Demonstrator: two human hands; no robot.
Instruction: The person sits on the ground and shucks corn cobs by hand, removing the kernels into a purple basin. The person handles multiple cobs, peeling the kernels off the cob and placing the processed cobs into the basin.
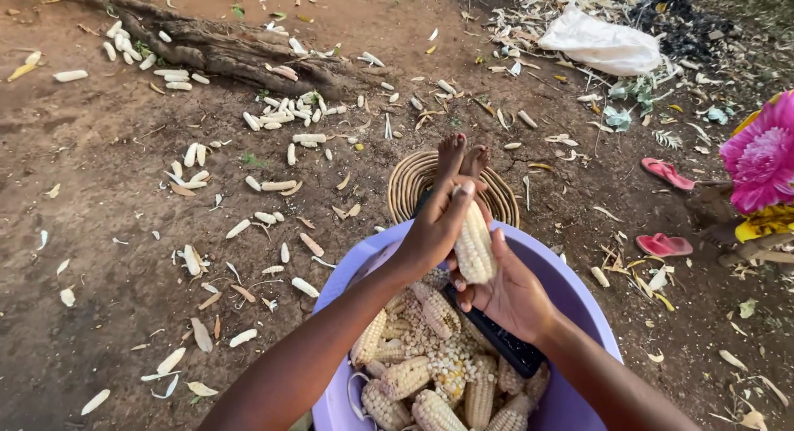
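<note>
Left of my fingers, bare cobs (273, 185) litter the dirt. My left hand (432, 231) clamps the corn cob (475, 245) from above; my right hand (507, 294) cups it beneath, fingers closed, held over the purple basin (579, 311) so loosened kernels drop inside.

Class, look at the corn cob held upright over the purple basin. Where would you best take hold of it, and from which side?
Probably around the lower half of the corn cob, from the right, where the right hand cradles it. It stands nearly upright and its rounded, kernelled body lets fingers wrap it; the left hand covers the upper end above the purple basin.
</note>
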